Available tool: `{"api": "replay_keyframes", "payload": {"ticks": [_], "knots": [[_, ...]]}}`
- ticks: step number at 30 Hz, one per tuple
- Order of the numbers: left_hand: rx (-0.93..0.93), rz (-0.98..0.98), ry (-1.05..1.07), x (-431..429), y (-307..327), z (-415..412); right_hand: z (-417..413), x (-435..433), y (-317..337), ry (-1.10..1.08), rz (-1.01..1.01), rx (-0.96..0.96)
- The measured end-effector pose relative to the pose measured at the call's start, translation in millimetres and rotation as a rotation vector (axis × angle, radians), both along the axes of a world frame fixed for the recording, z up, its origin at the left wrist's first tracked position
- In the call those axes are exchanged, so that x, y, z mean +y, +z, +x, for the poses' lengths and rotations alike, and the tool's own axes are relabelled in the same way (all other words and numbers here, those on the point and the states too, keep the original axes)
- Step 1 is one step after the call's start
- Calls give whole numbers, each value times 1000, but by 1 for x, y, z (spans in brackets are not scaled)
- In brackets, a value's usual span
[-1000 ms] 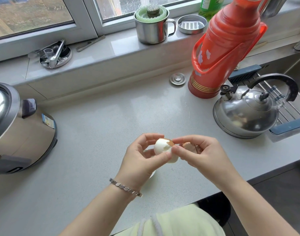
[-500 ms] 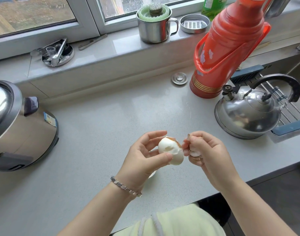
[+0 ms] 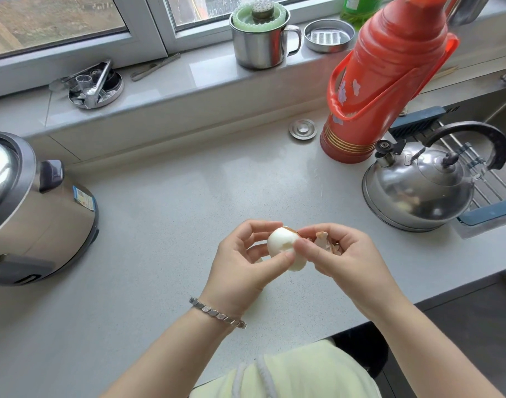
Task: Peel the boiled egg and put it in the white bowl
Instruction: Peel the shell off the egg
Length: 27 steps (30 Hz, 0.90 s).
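The left hand (image 3: 246, 262) has a silver bracelet (image 3: 217, 313) on its wrist. It holds the boiled egg (image 3: 280, 242), with its thumb and fingers curled round it. The egg is up in the air over the grey counter (image 3: 160, 211), down and to the left of the steel kettle (image 3: 415, 191) and well apart from it. Most of the egg is bare and white. A bit of brown shell sits on its top. The right hand (image 3: 340, 254) meets the egg from the kettle side. Its thumb and first finger pinch the shell on the egg, and its other fingers curl round loose shell bits (image 3: 322, 238). A tall red thermos flask (image 3: 389, 81) stands just behind the kettle, a little to its left. A small round metal lid (image 3: 302, 129) lies flat on the counter, up and to the left of the kettle. A steel mug (image 3: 260, 44) with a green lid stands on the window sill, far behind the kettle and to its left. A big rice cooker (image 3: 31, 205) sits far to the left of the kettle. A blue sink rack (image 3: 493, 179) lies just to the right of the kettle.
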State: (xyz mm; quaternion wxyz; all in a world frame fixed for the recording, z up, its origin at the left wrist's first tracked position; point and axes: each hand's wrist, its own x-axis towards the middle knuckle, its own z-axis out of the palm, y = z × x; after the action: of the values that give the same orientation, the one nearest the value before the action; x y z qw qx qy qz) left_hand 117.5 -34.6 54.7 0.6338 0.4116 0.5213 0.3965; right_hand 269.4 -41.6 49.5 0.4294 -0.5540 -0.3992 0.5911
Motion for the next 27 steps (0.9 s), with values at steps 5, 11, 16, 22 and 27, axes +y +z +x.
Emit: {"api": "replay_keyframes", "payload": {"ticks": [5, 11, 16, 22, 27], "knots": [[53, 17, -20, -2, -2, -2, 1, 0, 0, 47, 46, -23], [-60, -49, -34, -2, -4, -3, -1, -1, -3, -15, 69, -91], [-351, -194, -66, 1, -2, -7, 2, 0, 2, -113, -125, 269], [-539, -330, -36, 4, -3, -8, 8, 1, 4, -73, -137, 340], [-552, -382, -43, 3, -5, -7, 7, 0, 7, -33, -100, 254]]}}
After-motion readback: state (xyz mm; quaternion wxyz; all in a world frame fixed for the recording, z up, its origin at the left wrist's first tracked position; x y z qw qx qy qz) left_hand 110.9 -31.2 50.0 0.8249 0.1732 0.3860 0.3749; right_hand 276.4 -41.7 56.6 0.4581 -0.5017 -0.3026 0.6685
